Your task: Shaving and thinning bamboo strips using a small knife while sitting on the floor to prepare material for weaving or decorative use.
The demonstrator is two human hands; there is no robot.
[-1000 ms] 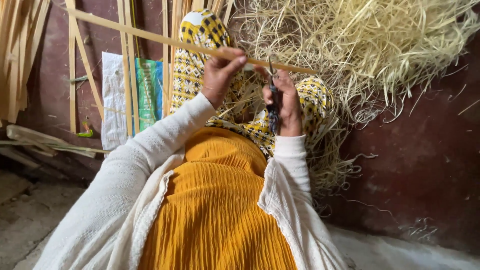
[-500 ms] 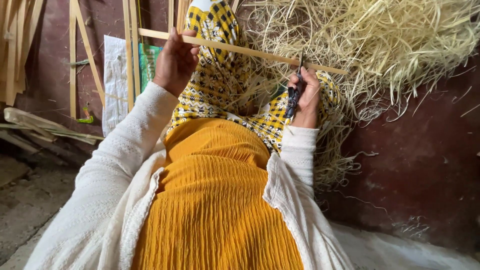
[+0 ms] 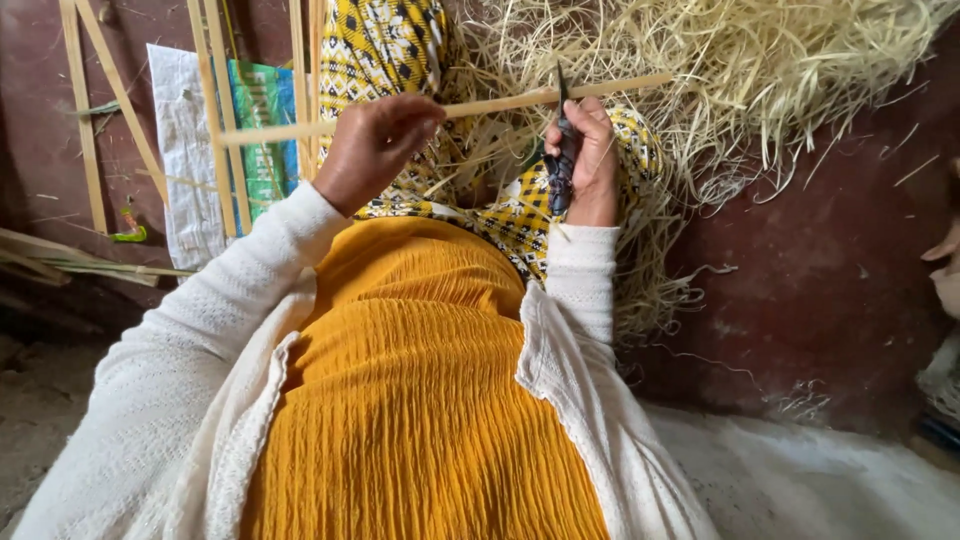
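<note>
- My left hand was closed around the thin bamboo strip, fingers curled over it and thumb under, gripping near its middle.
- The strip ran almost level, tilting slightly up to the right, from in front of the green-and-white sack to the straw-coloured shavings.
- My right hand was clenched on a dark-handled knife, handle down in my fist, blade pointing up.
- The blade met the strip just above my right knuckles, well to the right of my left hand's hold.
- The strip lay above my lap, over the yellow patterned cloth.
- More bamboo slats leaned against the reddish wall to my left.
</note>
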